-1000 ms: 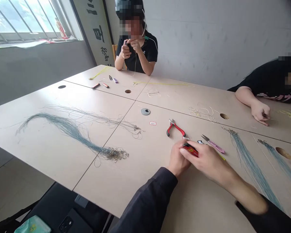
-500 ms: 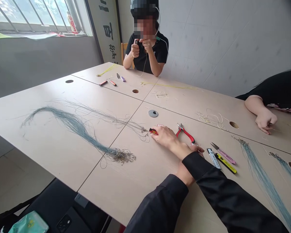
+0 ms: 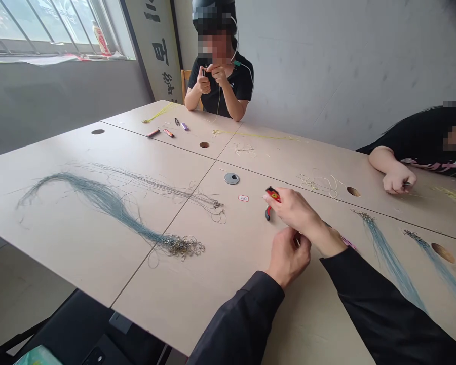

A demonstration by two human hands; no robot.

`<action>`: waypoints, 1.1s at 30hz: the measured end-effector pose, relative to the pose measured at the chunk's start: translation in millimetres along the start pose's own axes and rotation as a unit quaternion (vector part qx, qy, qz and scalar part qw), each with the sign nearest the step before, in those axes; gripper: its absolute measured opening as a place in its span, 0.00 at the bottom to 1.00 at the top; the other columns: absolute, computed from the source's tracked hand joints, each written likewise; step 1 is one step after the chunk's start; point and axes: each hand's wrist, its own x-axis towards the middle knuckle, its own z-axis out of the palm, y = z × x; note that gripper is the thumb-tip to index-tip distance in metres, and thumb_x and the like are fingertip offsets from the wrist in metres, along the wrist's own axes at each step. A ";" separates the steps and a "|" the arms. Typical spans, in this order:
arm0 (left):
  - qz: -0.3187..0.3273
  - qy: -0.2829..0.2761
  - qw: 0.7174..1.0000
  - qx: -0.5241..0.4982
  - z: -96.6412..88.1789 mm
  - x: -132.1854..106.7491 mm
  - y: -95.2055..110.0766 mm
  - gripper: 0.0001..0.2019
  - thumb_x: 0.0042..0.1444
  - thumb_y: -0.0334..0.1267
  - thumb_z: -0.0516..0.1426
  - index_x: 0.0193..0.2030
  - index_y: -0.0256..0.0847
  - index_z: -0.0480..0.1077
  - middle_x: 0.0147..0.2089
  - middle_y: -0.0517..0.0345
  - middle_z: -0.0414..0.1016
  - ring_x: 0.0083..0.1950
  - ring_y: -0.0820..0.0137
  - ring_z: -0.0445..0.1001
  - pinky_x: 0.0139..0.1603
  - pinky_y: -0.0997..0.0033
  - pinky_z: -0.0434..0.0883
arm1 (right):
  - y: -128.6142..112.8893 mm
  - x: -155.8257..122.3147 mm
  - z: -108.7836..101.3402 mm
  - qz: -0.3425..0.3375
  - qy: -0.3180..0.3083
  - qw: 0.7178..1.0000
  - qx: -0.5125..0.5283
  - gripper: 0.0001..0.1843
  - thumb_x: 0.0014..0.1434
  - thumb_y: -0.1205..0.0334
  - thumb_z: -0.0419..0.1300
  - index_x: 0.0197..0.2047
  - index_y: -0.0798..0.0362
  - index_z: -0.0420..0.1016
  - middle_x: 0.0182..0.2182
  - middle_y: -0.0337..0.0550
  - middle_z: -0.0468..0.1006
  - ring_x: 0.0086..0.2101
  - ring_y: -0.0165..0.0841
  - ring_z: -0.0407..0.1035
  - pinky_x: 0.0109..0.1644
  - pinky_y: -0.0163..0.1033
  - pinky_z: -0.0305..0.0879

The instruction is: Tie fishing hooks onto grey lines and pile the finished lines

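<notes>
Object of red and black colour (image 3: 273, 194) is pinched at the tip of the right hand (image 3: 298, 212), over the bench (image 3: 228, 253). The left hand (image 3: 289, 258), just beside the right one, has its fingers curled together; whether it pinches something, I cannot tell. A curved red handle (image 3: 267, 214) with dark tip shows near the right hand. Well apart, to the left, rests a bundle of blue-grey threads (image 3: 114, 203) with metallic tangle (image 3: 184, 247) at one end.

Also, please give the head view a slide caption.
Right hand holding what looks like a red lighter, left hand close by, blue threads on the table.
</notes>
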 end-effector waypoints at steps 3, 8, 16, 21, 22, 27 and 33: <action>0.009 0.041 0.998 0.044 1.0 0.1 6.0 0.07 0.60 0.31 0.52 0.32 0.39 0.68 0.26 0.62 0.65 0.26 0.75 0.60 0.30 0.72 0.59 | 49.4 -28.2 -13.2 0.024 0.051 0.993 0.100 0.21 0.64 0.47 0.53 0.25 0.51 0.58 0.20 0.36 0.62 0.22 0.28 0.53 0.28 0.36 0.50; 0.113 0.093 0.979 0.144 -2.7 1.9 3.5 0.07 0.63 0.31 0.51 0.42 0.41 0.71 0.36 0.56 0.73 0.36 0.69 0.69 0.39 0.70 0.67 | 105.4 -92.5 0.6 0.049 0.056 0.972 0.225 0.22 0.64 0.42 0.53 0.32 0.53 0.67 0.23 0.37 0.66 0.25 0.31 0.59 0.30 0.36 0.57; 0.205 -0.059 0.921 0.325 -2.0 4.5 6.7 0.05 0.63 0.33 0.56 0.41 0.43 0.74 0.42 0.55 0.75 0.46 0.63 0.68 0.50 0.62 0.65 | 116.2 -131.0 18.9 0.056 0.098 0.940 0.323 0.16 0.66 0.48 0.54 0.37 0.52 0.71 0.33 0.44 0.75 0.36 0.38 0.70 0.41 0.42 0.66; 0.193 -0.096 0.918 0.332 -2.1 6.0 1.7 0.03 0.62 0.32 0.57 0.37 0.43 0.72 0.39 0.58 0.76 0.44 0.65 0.69 0.48 0.63 0.64 | 116.2 -133.0 18.9 0.030 0.130 0.943 0.306 0.13 0.67 0.51 0.53 0.37 0.52 0.70 0.31 0.45 0.76 0.31 0.37 0.69 0.36 0.41 0.63; 0.191 -0.097 0.921 0.327 -2.4 6.6 1.1 0.03 0.61 0.32 0.58 0.37 0.42 0.72 0.39 0.58 0.76 0.44 0.65 0.69 0.48 0.63 0.64 | 116.2 -133.0 19.5 0.026 0.135 0.946 0.293 0.13 0.67 0.52 0.53 0.36 0.51 0.69 0.30 0.45 0.75 0.30 0.36 0.68 0.35 0.41 0.62; 0.177 -0.093 0.932 0.302 -2.6 9.5 1.7 0.05 0.60 0.32 0.57 0.33 0.42 0.69 0.35 0.60 0.75 0.40 0.67 0.69 0.46 0.64 0.64 | 116.5 -132.0 20.6 0.012 0.152 0.952 0.267 0.11 0.67 0.55 0.52 0.35 0.51 0.66 0.27 0.42 0.72 0.28 0.34 0.64 0.34 0.40 0.58; 0.136 -0.047 0.956 0.255 -3.0 10.0 3.3 0.05 0.61 0.36 0.57 0.33 0.42 0.69 0.35 0.60 0.73 0.38 0.68 0.68 0.42 0.68 0.65 | 112.1 -131.4 19.5 0.080 0.146 0.913 0.374 0.16 0.65 0.51 0.53 0.29 0.51 0.63 0.22 0.34 0.62 0.24 0.30 0.55 0.30 0.38 0.53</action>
